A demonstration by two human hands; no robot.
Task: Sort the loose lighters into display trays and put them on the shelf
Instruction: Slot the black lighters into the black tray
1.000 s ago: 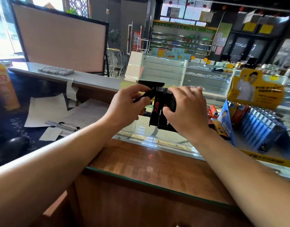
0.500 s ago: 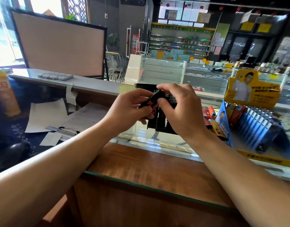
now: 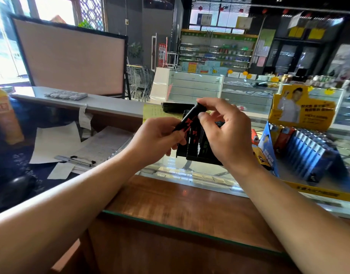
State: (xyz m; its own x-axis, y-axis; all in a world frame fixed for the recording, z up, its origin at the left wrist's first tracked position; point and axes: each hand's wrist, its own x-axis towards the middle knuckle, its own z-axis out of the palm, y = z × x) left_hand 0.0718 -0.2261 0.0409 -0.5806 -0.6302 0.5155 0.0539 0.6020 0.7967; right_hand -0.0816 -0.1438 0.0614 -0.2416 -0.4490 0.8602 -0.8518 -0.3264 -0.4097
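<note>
Lifting the black red-printed lighter [image 3: 190,119] higher than before, both my hands' fingers [image 3: 206,104] pinch it above the black display tray [image 3: 200,153]; bare wooden tabletop [image 3: 180,206] lies nearer me.

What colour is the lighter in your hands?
The lighter is black with red markings, seen in the head view.

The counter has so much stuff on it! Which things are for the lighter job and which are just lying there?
For the job:
black lighter, held by left hand and right hand
black tray
blue lighter box

Just lying about:
papers
pens
orange bottle
</note>
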